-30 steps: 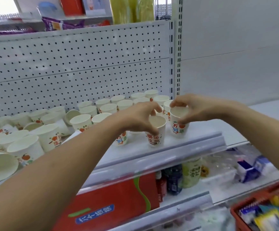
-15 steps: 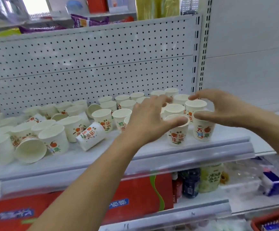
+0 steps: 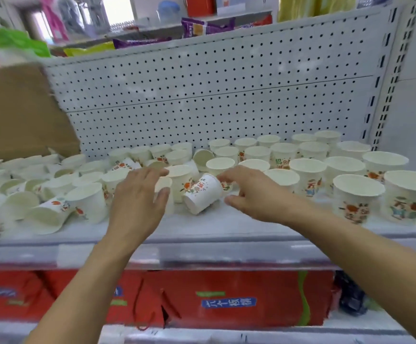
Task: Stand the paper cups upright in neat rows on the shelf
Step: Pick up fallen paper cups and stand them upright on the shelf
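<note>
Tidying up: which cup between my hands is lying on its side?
The printed cup between your left hand and right hand, base toward you; those behind stand upright.

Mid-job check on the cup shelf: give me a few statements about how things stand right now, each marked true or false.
1. A tipped cup lies on its side between the left hand and the right hand. True.
2. The cups at the right end stand upright. True.
3. Every cup left of the left hand stands upright in a row. False: the cups at the left end are jumbled, several on their sides.
4. The right hand holds a cup raised high. False: it is low over the shelf, beside the tipped cup, lifting nothing.
</note>
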`<action>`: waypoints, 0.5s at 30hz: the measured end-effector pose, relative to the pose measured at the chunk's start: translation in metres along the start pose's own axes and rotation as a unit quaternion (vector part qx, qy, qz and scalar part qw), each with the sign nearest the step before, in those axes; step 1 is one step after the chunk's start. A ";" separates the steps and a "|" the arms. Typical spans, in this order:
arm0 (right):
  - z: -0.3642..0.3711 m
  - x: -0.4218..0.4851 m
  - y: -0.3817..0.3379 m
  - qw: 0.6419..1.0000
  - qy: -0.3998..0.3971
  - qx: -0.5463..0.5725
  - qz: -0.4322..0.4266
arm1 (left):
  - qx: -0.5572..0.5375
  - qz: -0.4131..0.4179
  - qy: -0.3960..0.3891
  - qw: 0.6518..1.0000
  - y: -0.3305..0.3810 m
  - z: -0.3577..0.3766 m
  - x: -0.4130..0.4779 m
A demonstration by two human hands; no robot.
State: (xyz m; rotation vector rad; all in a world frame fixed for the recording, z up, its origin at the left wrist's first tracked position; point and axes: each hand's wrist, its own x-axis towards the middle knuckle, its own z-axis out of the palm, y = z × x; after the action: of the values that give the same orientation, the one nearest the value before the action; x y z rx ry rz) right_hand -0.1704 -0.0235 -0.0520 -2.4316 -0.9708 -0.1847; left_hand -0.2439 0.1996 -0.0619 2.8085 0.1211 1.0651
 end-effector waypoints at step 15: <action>0.022 0.017 -0.024 0.994 0.099 0.020 0.050 | -0.052 0.094 -0.078 0.991 -0.035 -0.014 0.009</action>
State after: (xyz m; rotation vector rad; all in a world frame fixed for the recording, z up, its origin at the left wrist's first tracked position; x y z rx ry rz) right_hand -0.1757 0.0125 -0.0565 -2.3656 -0.7582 -0.3590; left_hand -0.2473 0.2366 -0.0509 2.8372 -0.2143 0.8521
